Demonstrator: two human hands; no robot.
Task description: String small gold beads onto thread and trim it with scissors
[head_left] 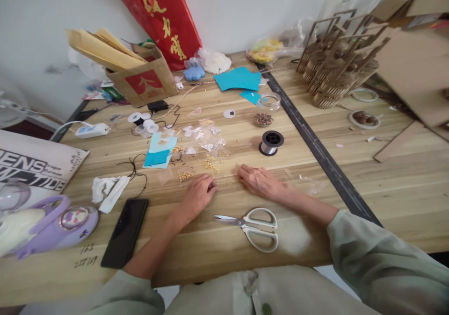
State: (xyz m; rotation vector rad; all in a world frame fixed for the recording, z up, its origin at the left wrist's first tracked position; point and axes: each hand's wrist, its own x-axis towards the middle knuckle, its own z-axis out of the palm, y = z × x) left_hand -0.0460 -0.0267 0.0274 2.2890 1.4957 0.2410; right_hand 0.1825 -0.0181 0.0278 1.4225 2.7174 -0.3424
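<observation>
My left hand rests on the wooden table with its fingers pinched together. My right hand lies to the right, fingers closed and bent at the tips. A thin gold strand stretches between the fingertips of both hands; its exact ends are hidden by the fingers. Just beyond the hands are loose gold beads and a small heap of gold pieces. White-handled scissors lie slightly parted in front of me. A spool of clear line stands past my right hand.
Small plastic bags, blue paper, a bead jar and a glass jar sit farther back. At left are a black phone and a purple bottle. Wooden lantern-like baskets stand at right.
</observation>
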